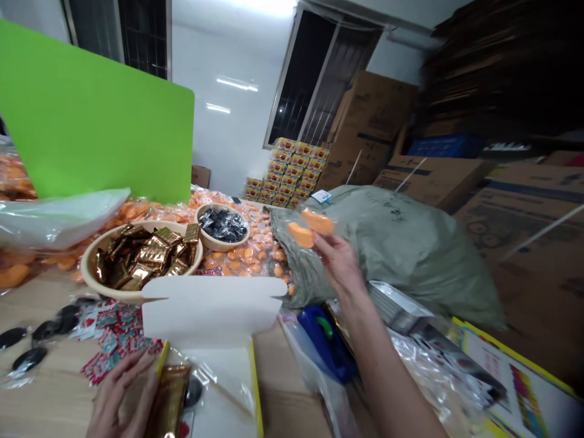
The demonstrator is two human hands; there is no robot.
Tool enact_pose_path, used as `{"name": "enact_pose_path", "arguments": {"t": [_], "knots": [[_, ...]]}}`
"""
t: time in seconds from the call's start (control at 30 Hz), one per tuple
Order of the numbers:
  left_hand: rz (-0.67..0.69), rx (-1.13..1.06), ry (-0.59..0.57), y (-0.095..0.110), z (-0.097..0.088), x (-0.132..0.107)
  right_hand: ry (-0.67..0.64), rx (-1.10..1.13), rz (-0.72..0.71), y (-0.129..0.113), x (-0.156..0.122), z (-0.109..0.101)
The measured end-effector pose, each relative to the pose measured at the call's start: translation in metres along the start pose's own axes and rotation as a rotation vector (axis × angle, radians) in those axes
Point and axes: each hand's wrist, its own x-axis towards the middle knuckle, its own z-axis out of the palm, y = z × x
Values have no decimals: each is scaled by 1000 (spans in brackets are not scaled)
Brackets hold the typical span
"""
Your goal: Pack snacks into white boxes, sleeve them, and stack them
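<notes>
My right hand [340, 261] is raised and pinches two orange curved pieces [301, 235] that seem to be in clear wrappers, slightly blurred. My left hand [123, 395] lies against the left wall of an open cardboard box [223, 377], fingers stretched out. The box has a white inside, yellow edges and a raised white lid flap [210, 301]. Inside it are a gold foil packet [171, 395], a round black piece [194, 389] and a thin stick in clear wrap [223, 392]. Beyond my left hand lie red and blue printed packets [118, 340].
Behind the box stand a bowl of gold packets [141, 258] and a smaller bowl of black packets [223, 225], amid many wrapped orange pieces [237, 261]. A green board [100, 121] rises left. A large grey-green sack [401, 243] and a blue tool [323, 344] are at right.
</notes>
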Motion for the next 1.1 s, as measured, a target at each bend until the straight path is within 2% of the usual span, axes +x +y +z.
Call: {"name": "enact_pose_path", "arguments": {"t": [0.07,0.1,0.17,0.2,0.3,0.37,0.5,0.6,0.7,0.77,0.83,0.9,0.97,1.03,1.1], "knots": [[174,51,-7,27,0,-12,26,64,-35,-29,-47,-9],[296,70,-71,41,2,-17,32,46,-31,-40,-73,-12],[424,90,-223,63,8,-22,-13,-52,6,-51,-127,-14],[476,105,-249,68,11,-22,-67,-124,10,-52,-152,-13],[565,211,-228,62,18,-17,-280,-320,-98,-33,-209,1],[581,276,-216,48,18,-13,-371,-425,-226,-9,-232,17],[612,378,-289,33,12,-10,-485,-744,-443,37,-249,51],[652,462,-412,36,13,-10,-627,-1004,-405,56,-255,63],[667,580,-615,42,24,-10,-701,-1035,-355,64,-260,58],[664,675,-734,46,35,-11,-719,-976,-400,66,-262,51],[662,758,-794,50,45,-12,-748,-921,-466,67,-262,43],[670,794,-780,54,49,-11,-765,-899,-522,68,-261,37],[694,747,-710,57,40,-6,-752,-886,-562,72,-258,29],[684,643,-557,55,17,10,-746,-843,-595,78,-254,16],[575,564,-303,44,-20,38,-778,-758,-654,85,-247,1]]}}
